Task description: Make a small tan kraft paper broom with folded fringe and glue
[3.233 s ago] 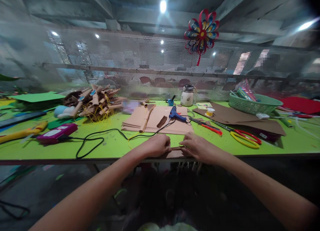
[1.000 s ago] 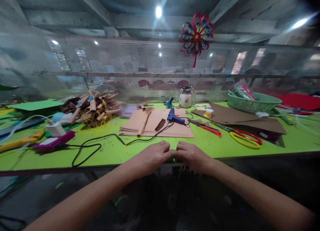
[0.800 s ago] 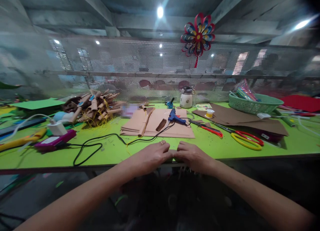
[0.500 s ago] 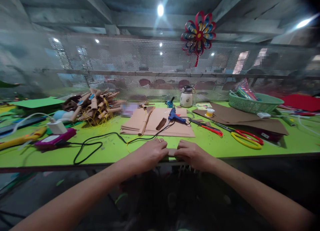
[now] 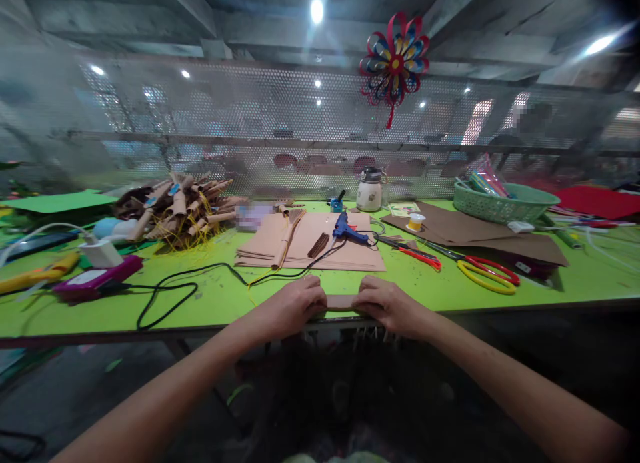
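At the near edge of the bench (image 5: 95, 313): two hands (image 5: 295, 304) (image 5: 387, 304), one paper strip (image 5: 341, 302). Toward the far edge: one flask (image 5: 369, 195), one basket (image 5: 493, 207).

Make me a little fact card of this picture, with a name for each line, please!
Left hand: holding one end of a brown strip
Right hand: holding the strip's other end
Table: bright green; the hands are at its near edge
Past the hands: a blue glue gun on a stack of brown sheets
Left side: a pile of brown rolls with yellow strings
Right side: red-and-yellow-handled scissors and a green basket
High up: a colourful flower decoration
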